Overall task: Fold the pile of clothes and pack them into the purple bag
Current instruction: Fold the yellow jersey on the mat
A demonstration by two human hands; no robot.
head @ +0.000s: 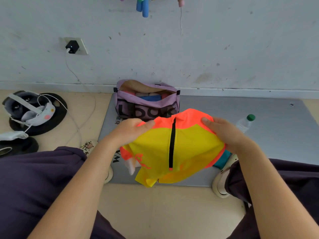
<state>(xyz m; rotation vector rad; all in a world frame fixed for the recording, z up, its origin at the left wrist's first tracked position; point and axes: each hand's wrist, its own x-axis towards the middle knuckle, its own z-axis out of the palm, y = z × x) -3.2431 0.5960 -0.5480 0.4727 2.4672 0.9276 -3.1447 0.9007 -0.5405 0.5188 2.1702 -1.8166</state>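
Note:
A yellow and neon-orange garment (pixel 188 147) with a black stripe down its middle hangs in the air in front of me, above the grey mat. My left hand (pixel 133 130) grips its upper left edge and my right hand (pixel 222 131) grips its upper right edge. Just beyond it stands the purple bag (pixel 131 104) with black lettering, unzipped, with pink, white and blue folded clothes inside. A teal piece of clothing (pixel 222 161) peeks out under the garment on the right, and a pale pink one (pixel 132 167) on the left.
A grey mat (pixel 259 138) lies against the wall. A clear water bottle (pixel 245 122) with a green cap lies on it at the right. At the left, a headset (pixel 27 107) on black discs, a white cable and a wall charger (pixel 72 47). My knees and shoes frame the mat.

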